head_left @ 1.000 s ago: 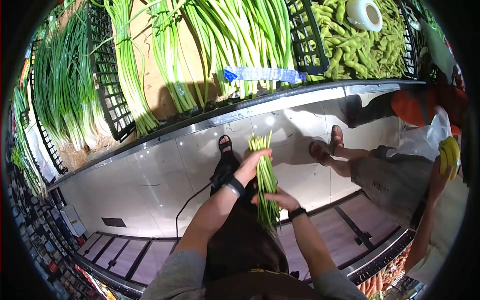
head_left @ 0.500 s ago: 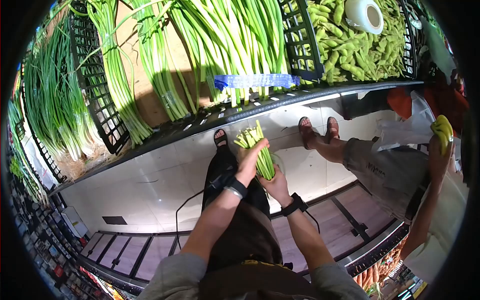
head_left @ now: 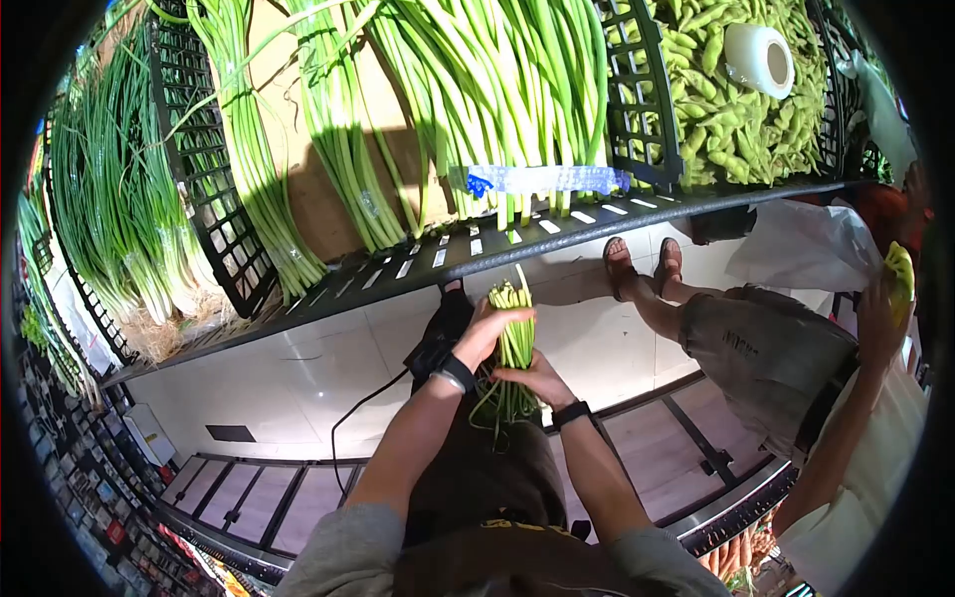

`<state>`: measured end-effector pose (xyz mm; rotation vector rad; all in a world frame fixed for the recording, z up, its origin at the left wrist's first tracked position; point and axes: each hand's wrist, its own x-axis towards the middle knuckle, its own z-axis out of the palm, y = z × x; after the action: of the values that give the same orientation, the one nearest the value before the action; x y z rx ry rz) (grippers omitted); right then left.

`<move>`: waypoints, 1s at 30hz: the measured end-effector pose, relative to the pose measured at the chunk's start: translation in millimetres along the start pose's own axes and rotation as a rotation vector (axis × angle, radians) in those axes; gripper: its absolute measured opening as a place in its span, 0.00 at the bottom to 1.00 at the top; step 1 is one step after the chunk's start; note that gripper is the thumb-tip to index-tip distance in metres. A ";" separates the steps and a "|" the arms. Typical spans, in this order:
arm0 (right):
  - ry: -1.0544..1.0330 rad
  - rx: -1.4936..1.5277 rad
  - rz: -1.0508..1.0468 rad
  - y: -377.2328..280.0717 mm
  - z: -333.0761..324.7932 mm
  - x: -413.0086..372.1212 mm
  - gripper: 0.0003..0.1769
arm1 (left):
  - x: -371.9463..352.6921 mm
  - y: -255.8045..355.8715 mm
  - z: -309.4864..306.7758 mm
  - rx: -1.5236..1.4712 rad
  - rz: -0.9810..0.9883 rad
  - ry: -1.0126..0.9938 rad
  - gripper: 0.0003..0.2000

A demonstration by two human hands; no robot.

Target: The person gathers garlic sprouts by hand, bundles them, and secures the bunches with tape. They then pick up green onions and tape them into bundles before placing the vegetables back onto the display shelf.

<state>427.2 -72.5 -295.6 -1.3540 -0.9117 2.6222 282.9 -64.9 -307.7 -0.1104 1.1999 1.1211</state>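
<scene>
In the head view, the left hand is wrapped round the upper part of a bunch of green stems, while the right hand grasps it lower down, likely so that 2 grips keep the stems together. The bunch is in front of the body, short of the table, thin ends drooping below. On the table, a black crate wall seems meant to part the long green stalks from the bean pods

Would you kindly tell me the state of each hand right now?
Left hand: closed around the bunch of green stalks.
Right hand: holding the same bunch, lower down.
</scene>
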 end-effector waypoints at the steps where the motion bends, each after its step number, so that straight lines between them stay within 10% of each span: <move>1: 0.025 -0.041 -0.023 -2.6 0.0 7.9 0.19 | 7.4 3.1 -3.1 -0.056 0.046 -0.021 0.13; 8: 0.293 -0.251 -0.326 -9.7 21.3 38.3 0.15 | 4.2 25.1 -13.1 -0.030 -0.020 -0.241 0.31; 11: 0.420 -0.394 -0.478 4.6 28.8 10.8 0.22 | -40.4 0.9 -10.8 0.318 0.300 -0.488 0.35; 14: 0.399 -0.634 -0.419 -42.1 60.0 -34.6 0.34 | -62.4 18.0 11.1 0.740 0.413 -0.300 0.29; 17: 0.149 -0.781 -0.441 -84.9 62.0 -81.6 0.44 | -82.6 31.9 23.8 0.277 0.334 -0.277 0.18; 20: 0.182 -1.145 -0.226 -136.0 28.5 -122.8 0.23 | -97.2 48.9 20.7 -0.054 0.175 -0.258 0.11; 22: 0.388 -0.865 -0.687 -170.8 41.0 -130.0 0.09 | -107.7 58.7 29.1 0.131 0.233 -0.326 0.11; 30: 0.192 -0.451 -0.778 -213.3 65.1 -142.6 0.07 | -155.6 83.1 75.5 0.265 0.291 -0.422 0.16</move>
<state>419.8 29.0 -51.3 -0.9857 -1.6438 1.7364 284.2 -75.7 -116.2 0.4954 0.9884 1.1525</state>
